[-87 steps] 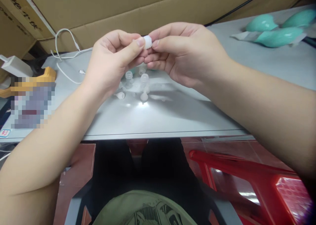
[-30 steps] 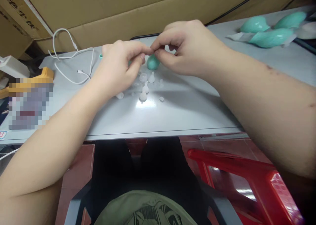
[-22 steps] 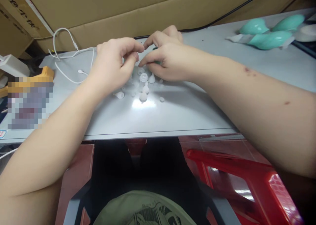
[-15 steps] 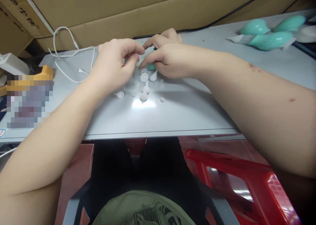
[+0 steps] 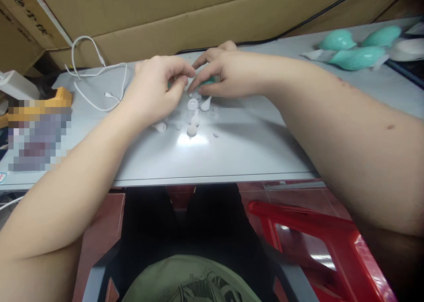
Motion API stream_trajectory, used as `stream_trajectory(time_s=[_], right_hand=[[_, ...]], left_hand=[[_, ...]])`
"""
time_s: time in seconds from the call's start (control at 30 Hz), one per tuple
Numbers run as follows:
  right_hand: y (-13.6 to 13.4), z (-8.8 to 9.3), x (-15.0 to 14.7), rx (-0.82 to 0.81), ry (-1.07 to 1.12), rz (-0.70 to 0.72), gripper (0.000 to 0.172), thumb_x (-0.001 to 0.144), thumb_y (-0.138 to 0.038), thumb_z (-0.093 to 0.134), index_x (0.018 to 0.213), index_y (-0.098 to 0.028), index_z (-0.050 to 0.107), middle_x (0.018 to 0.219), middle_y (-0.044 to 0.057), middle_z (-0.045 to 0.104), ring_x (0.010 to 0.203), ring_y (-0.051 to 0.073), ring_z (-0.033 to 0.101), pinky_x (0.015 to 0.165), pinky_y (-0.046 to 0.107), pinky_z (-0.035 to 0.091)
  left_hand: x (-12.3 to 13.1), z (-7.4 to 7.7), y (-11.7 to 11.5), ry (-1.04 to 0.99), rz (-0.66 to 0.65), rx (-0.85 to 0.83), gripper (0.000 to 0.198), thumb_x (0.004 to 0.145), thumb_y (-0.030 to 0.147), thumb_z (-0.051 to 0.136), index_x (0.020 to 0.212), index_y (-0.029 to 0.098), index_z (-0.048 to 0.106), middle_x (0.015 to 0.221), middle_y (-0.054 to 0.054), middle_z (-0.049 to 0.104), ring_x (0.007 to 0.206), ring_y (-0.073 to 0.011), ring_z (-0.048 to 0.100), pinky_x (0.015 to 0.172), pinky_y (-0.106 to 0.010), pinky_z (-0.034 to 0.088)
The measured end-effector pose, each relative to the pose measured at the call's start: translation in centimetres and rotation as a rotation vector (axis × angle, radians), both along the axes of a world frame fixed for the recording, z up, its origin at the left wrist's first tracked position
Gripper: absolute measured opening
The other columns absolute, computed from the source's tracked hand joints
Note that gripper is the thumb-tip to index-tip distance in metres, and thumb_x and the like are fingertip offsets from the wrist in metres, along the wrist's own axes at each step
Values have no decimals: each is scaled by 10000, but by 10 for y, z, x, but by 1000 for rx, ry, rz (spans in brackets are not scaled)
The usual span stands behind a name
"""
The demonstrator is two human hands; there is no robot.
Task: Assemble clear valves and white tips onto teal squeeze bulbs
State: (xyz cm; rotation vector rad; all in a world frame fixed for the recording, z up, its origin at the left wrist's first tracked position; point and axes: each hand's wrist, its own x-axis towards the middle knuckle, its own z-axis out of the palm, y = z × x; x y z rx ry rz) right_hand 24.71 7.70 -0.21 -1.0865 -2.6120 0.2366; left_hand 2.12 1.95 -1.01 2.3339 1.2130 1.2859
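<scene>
My left hand [image 5: 154,87] rests on the grey table [image 5: 251,151] with thumb and forefinger pinched together; what they pinch is hidden. Right beside it, my right hand [image 5: 228,74] curls over a teal rubber bulb [image 5: 208,82], of which only a sliver shows between the fingers. The fingertips of both hands meet above the table's middle. Just in front of them lie several small clear plastic parts [image 5: 192,116], among them a round cap [image 5: 192,103] and cone-shaped tips.
A white cable [image 5: 96,74] and a white charger [image 5: 16,86] lie at the left beside a yellow object [image 5: 56,97]. More teal bulbs [image 5: 354,50] sit at the far right. Cardboard boxes [image 5: 172,14] wall the back. A red stool [image 5: 311,235] stands below right.
Both hands came down from holding a white cap in the air to the table. My right hand closed over the teal bulb and my left hand settled against it.
</scene>
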Motion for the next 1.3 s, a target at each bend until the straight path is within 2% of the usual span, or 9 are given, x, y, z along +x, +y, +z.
stream_trajectory(time_s=[0.2, 0.37, 0.57, 0.7, 0.83, 0.93, 1.07, 1.2, 1.3], right_hand=[[-3, -1, 0, 6, 4, 46, 234, 897, -260, 786, 1057, -414, 860, 1416, -20, 686, 1410, 360, 501, 1285, 598, 404], [-5, -1, -2, -4, -39, 14, 328, 881, -341, 840, 1205, -392, 833, 1511, 39, 621, 1478, 436, 420, 1258, 692, 379], [-1, -7, -2, 28, -28, 20, 136, 871, -405, 860, 998, -358, 843, 1541, 20, 593, 1465, 442, 413, 1240, 743, 354], [-2, -10, 2, 57, 25, 77, 119, 873, -435, 845, 967, -363, 826, 1597, -42, 541, 1518, 429, 340, 1291, 733, 285], [-10, -2, 7, 134, 135, 79, 160, 884, -510, 830, 966, -372, 820, 1585, -26, 537, 1529, 399, 352, 1323, 644, 276], [-17, 8, 10, 273, 202, 70, 221, 937, -563, 764, 1050, -377, 806, 1519, -2, 581, 1493, 356, 423, 1325, 584, 300], [-22, 12, 9, 444, 252, 67, 287, 913, -545, 798, 1076, -310, 779, 1342, 42, 679, 1375, 367, 545, 1219, 591, 398], [-25, 7, 6, 498, 263, 79, 211, 921, -428, 805, 1060, -282, 742, 1125, 44, 737, 1275, 364, 615, 1109, 597, 472], [-26, 4, 6, 488, 281, 95, 170, 921, -404, 812, 1019, -301, 719, 987, 25, 727, 1246, 336, 629, 1102, 584, 483]], left_hand=[[-1, 2, -2, -26, -26, 1, 158, 833, 212, 711, 795, 316, 824, 738, -25, 755, 768, -301, 679, 814, -427, 521], [-1, 3, -4, 44, -16, 22, 216, 846, 202, 664, 832, 322, 843, 753, -32, 764, 726, -294, 661, 762, -426, 516], [-3, 0, -1, 85, -12, 43, 232, 861, 240, 634, 796, 334, 836, 739, -33, 755, 658, -276, 627, 725, -426, 509], [-4, -1, 2, 72, -22, 60, 223, 828, 209, 645, 786, 322, 832, 722, -19, 751, 669, -266, 626, 738, -414, 518], [-4, 2, -1, 10, -16, 52, 181, 844, 212, 686, 809, 306, 837, 828, -29, 796, 775, -287, 665, 805, -429, 534], [-5, 9, -9, -44, -1, 32, 110, 826, 244, 761, 842, 318, 841, 915, -23, 813, 828, -294, 675, 838, -443, 536], [-5, 16, -16, -43, -36, -47, 96, 841, 308, 826, 937, 303, 834, 994, -6, 813, 865, -276, 675, 858, -450, 529], [-7, 13, -13, -50, -102, -24, 221, 838, 313, 852, 1057, 299, 822, 969, 2, 787, 863, -255, 651, 811, -433, 523], [-9, 10, -11, -20, -128, 10, 201, 859, 284, 821, 1057, 319, 826, 989, -3, 781, 834, -244, 652, 722, -414, 519]])
